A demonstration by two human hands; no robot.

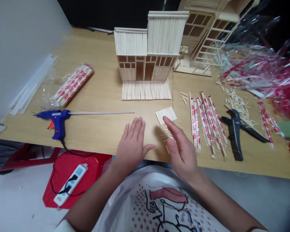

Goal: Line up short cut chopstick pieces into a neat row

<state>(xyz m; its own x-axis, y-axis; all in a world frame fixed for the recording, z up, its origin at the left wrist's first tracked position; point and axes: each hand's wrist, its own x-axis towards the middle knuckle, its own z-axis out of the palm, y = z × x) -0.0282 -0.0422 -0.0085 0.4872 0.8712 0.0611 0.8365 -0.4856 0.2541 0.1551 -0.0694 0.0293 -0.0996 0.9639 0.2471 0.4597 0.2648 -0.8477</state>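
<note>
Blue hot glue gun (58,124) lay near left on the bench (96,135), long white glue stick (101,112) running right from it. Farther left: bundle of wrapped chopsticks (72,84), pale plastic rods (31,85). Far centre: stick-built model house (147,54), second model (207,35) behind it, right. Right side: chopstick packs (207,124), black hand tool (235,135), torn red-printed wrappers (258,72). Below bench: power strip (71,184) on red plastic stool (91,161).

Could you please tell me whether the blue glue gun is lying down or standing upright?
Lying on its side: the blue glue gun sits flat on the table.
</note>
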